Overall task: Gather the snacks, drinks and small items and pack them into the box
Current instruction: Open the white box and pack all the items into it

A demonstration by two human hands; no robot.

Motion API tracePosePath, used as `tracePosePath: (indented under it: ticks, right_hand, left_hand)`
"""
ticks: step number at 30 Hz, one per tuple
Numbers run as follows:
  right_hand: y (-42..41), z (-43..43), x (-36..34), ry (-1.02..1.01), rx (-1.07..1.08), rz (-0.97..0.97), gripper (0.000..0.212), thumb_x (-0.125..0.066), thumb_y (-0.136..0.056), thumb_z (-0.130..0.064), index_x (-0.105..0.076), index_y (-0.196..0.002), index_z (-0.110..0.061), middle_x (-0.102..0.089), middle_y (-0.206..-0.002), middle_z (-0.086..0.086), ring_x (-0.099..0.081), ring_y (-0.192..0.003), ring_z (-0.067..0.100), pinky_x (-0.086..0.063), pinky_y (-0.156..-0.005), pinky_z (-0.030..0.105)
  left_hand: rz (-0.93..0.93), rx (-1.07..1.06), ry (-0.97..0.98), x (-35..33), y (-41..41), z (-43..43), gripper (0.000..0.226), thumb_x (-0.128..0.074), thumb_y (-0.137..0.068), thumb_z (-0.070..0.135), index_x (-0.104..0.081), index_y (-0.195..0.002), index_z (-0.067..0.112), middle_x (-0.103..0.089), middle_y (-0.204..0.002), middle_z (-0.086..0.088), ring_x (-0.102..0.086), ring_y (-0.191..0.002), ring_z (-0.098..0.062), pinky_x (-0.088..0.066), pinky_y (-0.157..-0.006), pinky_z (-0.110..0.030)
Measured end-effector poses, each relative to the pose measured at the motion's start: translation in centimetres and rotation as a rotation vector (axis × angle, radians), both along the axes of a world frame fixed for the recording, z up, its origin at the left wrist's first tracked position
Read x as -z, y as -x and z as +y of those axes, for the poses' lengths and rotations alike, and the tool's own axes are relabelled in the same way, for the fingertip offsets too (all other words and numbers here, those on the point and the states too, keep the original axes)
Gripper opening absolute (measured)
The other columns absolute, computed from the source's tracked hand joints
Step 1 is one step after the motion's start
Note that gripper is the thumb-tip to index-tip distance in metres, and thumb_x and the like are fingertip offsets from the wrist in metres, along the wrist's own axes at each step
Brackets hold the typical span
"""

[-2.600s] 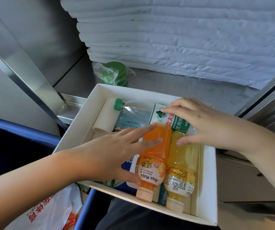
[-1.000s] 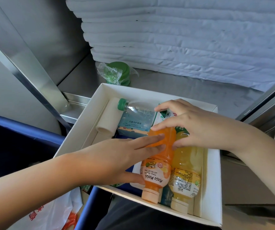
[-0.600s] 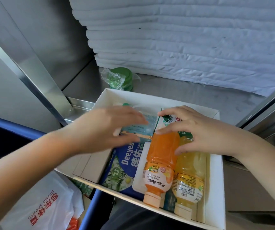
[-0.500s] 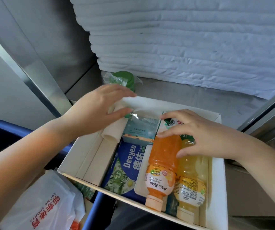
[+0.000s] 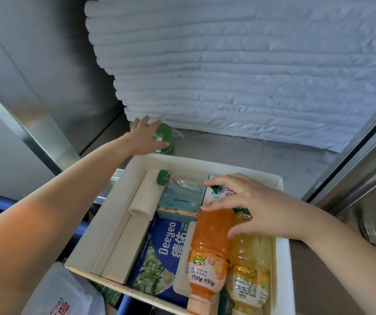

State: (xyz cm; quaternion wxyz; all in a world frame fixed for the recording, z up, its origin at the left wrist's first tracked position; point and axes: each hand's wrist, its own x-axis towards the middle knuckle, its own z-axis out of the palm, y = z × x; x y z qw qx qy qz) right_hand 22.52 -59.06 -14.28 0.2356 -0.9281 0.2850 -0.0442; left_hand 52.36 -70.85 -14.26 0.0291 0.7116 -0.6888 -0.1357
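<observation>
A white box (image 5: 282,276) sits in front of me on my lap. Inside lie an orange Mogu Mogu bottle (image 5: 209,253), a yellow drink bottle (image 5: 250,267), a clear water bottle with a green cap (image 5: 180,187), a blue Deeyeo pack (image 5: 162,253), a cream roll (image 5: 146,194) and a green-and-white carton (image 5: 216,192). My right hand (image 5: 248,205) rests with spread fingers on the upper ends of the orange and yellow bottles. My left hand (image 5: 146,135) reaches behind the box and touches a green item in clear plastic (image 5: 165,135) on the steel shelf; its fingers look straight.
A stack of white folded linen (image 5: 239,71) fills the back of the steel shelf (image 5: 250,151). Steel walls stand left and right. A white plastic bag with red print (image 5: 57,296) lies at the lower left beside a blue edge.
My left hand left the orange bottle, passed over the cream roll and reached back to the green wrapped item. My right hand stayed on the bottles. The view has tilted up.
</observation>
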Motion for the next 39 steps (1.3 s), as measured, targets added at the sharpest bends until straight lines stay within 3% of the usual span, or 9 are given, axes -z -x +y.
tracePosePath:
  ticks: [5, 14, 24, 29, 34, 36, 39]
  right_hand:
    - [0.1, 0.0, 0.1, 0.028, -0.006, 0.011, 0.059, -0.065, -0.079, -0.051, -0.038, -0.131, -0.058, -0.010, -0.146, -0.033, -0.004, -0.133, -0.012, -0.021, -0.105, 0.025]
    - [0.2, -0.1, 0.3, 0.036, -0.006, -0.001, 0.060, -0.065, -0.078, -0.054, -0.035, -0.130, -0.061, -0.009, -0.145, -0.035, -0.002, -0.130, -0.017, -0.021, -0.100, 0.022]
    - [0.2, -0.1, 0.3, 0.036, -0.019, -0.008, 0.059, -0.063, -0.078, -0.056, -0.033, -0.128, -0.064, -0.006, -0.142, -0.040, -0.002, -0.129, -0.018, -0.028, -0.098, 0.023]
    - [0.1, -0.1, 0.2, 0.033, -0.023, -0.006, 0.059, -0.063, -0.078, -0.056, -0.032, -0.127, -0.066, -0.005, -0.142, -0.041, -0.001, -0.129, -0.018, -0.027, -0.096, 0.020]
    - [0.1, -0.1, 0.4, 0.020, -0.020, -0.008, 0.059, -0.064, -0.078, -0.056, -0.031, -0.126, -0.067, -0.004, -0.142, -0.042, 0.000, -0.129, -0.018, -0.025, -0.096, 0.020]
    - [0.1, -0.1, 0.5, 0.029, -0.019, -0.004, 0.060, -0.064, -0.077, -0.056, -0.030, -0.126, -0.069, -0.003, -0.141, -0.043, 0.001, -0.129, -0.019, -0.024, -0.096, 0.020]
    - [0.1, -0.1, 0.5, 0.039, -0.018, 0.003, 0.060, -0.063, -0.076, -0.058, -0.031, -0.126, -0.069, -0.001, -0.140, -0.044, 0.002, -0.128, -0.020, -0.024, -0.094, 0.018]
  left_hand:
    - [-0.092, -0.022, -0.100, 0.8, 0.5, -1.7, 0.097, -0.060, -0.083, 0.055, 0.000, -0.151, 0.021, 0.011, -0.157, -0.014, 0.006, -0.143, -0.038, -0.011, -0.113, -0.048]
    - [-0.036, -0.024, 0.023, 1.7, 0.3, -2.8, 0.094, -0.068, -0.080, 0.046, -0.012, -0.151, 0.019, -0.015, -0.149, -0.015, -0.039, -0.125, -0.036, -0.039, -0.100, -0.036]
    - [0.062, -0.082, 0.143, 1.6, 0.1, -2.6, 0.086, -0.073, -0.074, 0.044, -0.028, -0.146, 0.027, -0.029, -0.140, -0.011, -0.044, -0.118, -0.033, -0.044, -0.083, -0.034]
    - [0.129, -0.071, 0.286, -0.4, 0.3, -1.9, 0.084, -0.075, -0.072, 0.045, -0.033, -0.143, 0.030, -0.032, -0.140, -0.009, -0.038, -0.124, -0.030, -0.043, -0.093, -0.039]
    - [0.397, 0.001, 0.309, -4.6, 0.1, -0.4, 0.079, -0.079, -0.069, 0.043, -0.042, -0.139, 0.034, -0.041, -0.137, -0.004, -0.047, -0.121, -0.021, -0.038, -0.105, -0.035]
    - [0.534, 0.048, 0.271, -6.2, 0.2, 1.0, 0.076, -0.081, -0.068, 0.040, -0.046, -0.135, 0.037, -0.050, -0.131, 0.003, -0.053, -0.112, -0.011, -0.042, -0.099, -0.028]
    - [0.602, 0.140, 0.226, -7.7, 0.6, 3.6, 0.077, -0.080, -0.061, 0.046, -0.048, -0.131, 0.044, -0.053, -0.121, 0.019, -0.053, -0.098, 0.015, -0.042, -0.083, -0.005]
